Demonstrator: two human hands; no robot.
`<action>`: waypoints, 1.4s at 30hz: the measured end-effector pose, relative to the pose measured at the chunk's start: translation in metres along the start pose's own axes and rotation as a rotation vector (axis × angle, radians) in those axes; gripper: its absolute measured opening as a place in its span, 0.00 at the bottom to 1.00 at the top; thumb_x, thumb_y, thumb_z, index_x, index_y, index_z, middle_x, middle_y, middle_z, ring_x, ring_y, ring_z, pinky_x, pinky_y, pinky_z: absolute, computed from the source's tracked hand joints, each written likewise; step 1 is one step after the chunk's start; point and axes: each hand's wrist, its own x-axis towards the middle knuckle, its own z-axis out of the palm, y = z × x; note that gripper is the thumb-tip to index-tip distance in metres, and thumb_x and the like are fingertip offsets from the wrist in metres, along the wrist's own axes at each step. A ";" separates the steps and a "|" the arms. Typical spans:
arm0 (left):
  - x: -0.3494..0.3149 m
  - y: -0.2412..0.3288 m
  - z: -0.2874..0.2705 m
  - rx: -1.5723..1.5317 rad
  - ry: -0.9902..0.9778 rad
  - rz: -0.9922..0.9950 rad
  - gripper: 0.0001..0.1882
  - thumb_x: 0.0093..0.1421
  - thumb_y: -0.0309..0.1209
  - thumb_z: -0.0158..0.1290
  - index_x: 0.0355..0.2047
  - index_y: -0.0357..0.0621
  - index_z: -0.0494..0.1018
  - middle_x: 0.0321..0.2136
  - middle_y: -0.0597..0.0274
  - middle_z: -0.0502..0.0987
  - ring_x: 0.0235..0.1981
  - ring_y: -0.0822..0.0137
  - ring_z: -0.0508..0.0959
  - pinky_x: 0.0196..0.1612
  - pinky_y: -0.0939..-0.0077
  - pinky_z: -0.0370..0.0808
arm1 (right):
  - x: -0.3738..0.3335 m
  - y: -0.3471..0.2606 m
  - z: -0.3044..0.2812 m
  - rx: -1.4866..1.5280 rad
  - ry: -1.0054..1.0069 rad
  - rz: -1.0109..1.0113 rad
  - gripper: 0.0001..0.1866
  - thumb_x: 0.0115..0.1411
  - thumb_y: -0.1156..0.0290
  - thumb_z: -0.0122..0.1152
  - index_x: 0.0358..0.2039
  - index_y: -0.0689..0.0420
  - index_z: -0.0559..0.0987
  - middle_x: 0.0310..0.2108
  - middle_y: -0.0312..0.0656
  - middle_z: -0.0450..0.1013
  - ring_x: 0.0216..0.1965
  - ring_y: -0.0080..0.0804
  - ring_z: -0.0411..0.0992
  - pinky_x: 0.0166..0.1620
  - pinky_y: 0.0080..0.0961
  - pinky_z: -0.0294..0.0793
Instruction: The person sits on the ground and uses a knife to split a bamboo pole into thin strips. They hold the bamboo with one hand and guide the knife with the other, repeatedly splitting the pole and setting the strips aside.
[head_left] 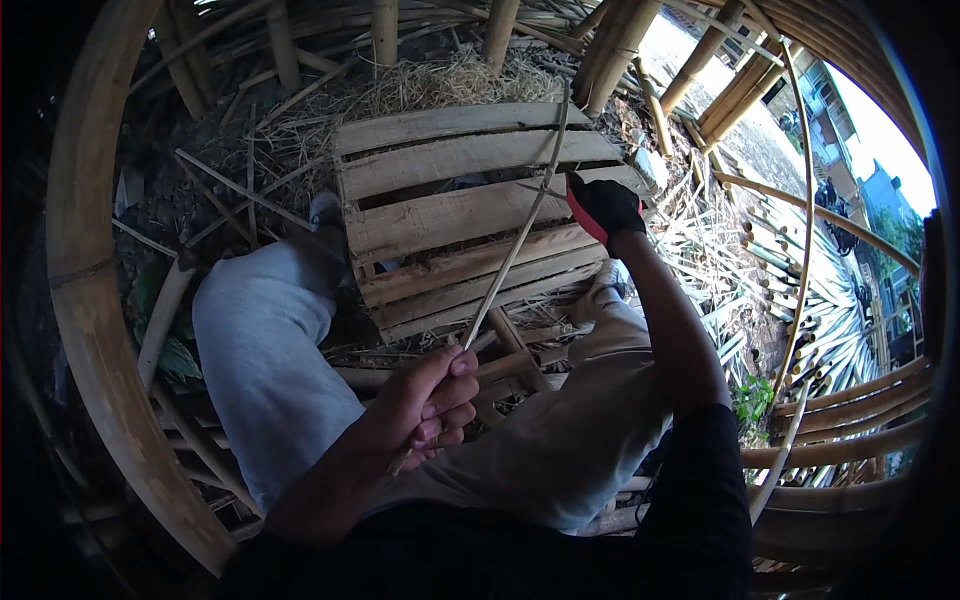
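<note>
Bamboo poles (385,35) and loose straw (440,85) ring the shaded spot in the head view, with a heap of cut strips (800,290) lying in brighter light at the right. Between the person's feet stands a slatted wooden platform (430,215), tilted slightly in the picture. Over it runs one long, thin bamboo strip (512,255), its long axis slanting from the left hand (440,405), short of the near edge, to a far end just past the far edge, by the far right corner. The bare left hand is closed in a fist around the strip's near end, a short tail showing below. The right hand (607,210), gloved in black and red, sits over the platform's right edge, just right of the strip's upper half; its fingers are mostly hidden, so whether it grips anything cannot be told. Something thin juts from the glove across the strip, too small to identify. Counted: one strip held, one platform, about six slats, one glove, two shoes (324,210); the heaped strips are too many to count.
</note>
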 end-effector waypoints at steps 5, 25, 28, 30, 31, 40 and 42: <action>0.000 0.004 -0.007 -0.021 0.005 0.009 0.13 0.72 0.41 0.34 0.32 0.52 0.61 0.10 0.78 0.55 0.07 0.85 0.52 0.08 0.91 0.49 | -0.042 -0.052 -0.005 -0.021 -0.125 -0.164 0.39 0.67 0.40 0.26 0.30 0.55 0.83 0.34 0.54 0.78 0.41 0.53 0.76 0.50 0.44 0.71; 0.006 0.021 -0.028 0.477 0.237 0.340 0.17 0.72 0.45 0.36 0.30 0.50 0.62 0.11 0.76 0.57 0.08 0.83 0.58 0.10 0.88 0.56 | -0.001 0.024 0.028 0.542 -0.043 0.078 0.41 0.66 0.37 0.26 0.32 0.58 0.82 0.28 0.50 0.79 0.36 0.51 0.77 0.48 0.40 0.72; 0.014 0.017 -0.034 0.692 0.426 0.460 0.18 0.72 0.46 0.35 0.30 0.48 0.62 0.14 0.72 0.62 0.13 0.82 0.63 0.15 0.87 0.61 | -0.002 0.024 0.039 0.543 0.033 -0.075 0.39 0.66 0.37 0.29 0.31 0.57 0.82 0.27 0.48 0.79 0.35 0.51 0.77 0.47 0.39 0.72; 0.023 0.015 -0.050 0.710 0.424 0.518 0.17 0.72 0.44 0.36 0.32 0.47 0.63 0.19 0.70 0.66 0.17 0.80 0.67 0.18 0.86 0.64 | -0.003 0.021 0.040 0.439 0.126 -0.155 0.38 0.66 0.37 0.30 0.32 0.56 0.83 0.29 0.50 0.79 0.37 0.52 0.77 0.48 0.40 0.73; 0.027 0.014 -0.058 0.727 0.421 0.575 0.16 0.73 0.43 0.36 0.34 0.46 0.64 0.24 0.68 0.69 0.22 0.79 0.71 0.22 0.85 0.67 | -0.007 0.016 0.035 0.440 0.124 -0.155 0.38 0.66 0.37 0.30 0.32 0.56 0.83 0.29 0.50 0.79 0.37 0.52 0.77 0.48 0.40 0.73; 0.050 0.015 -0.082 1.461 0.634 0.941 0.15 0.69 0.33 0.42 0.31 0.32 0.70 0.61 0.42 0.62 0.55 0.52 0.70 0.53 0.66 0.69 | -0.026 0.008 0.029 0.115 0.001 -0.313 0.38 0.59 0.31 0.44 0.30 0.58 0.82 0.32 0.53 0.78 0.37 0.53 0.76 0.47 0.39 0.74; 0.059 0.014 -0.094 1.384 0.625 0.882 0.15 0.69 0.32 0.43 0.31 0.31 0.70 0.61 0.42 0.61 0.56 0.50 0.70 0.52 0.65 0.70 | -0.027 0.008 0.023 -0.058 -0.138 -0.423 0.38 0.54 0.29 0.50 0.35 0.57 0.82 0.29 0.52 0.78 0.34 0.50 0.76 0.43 0.38 0.74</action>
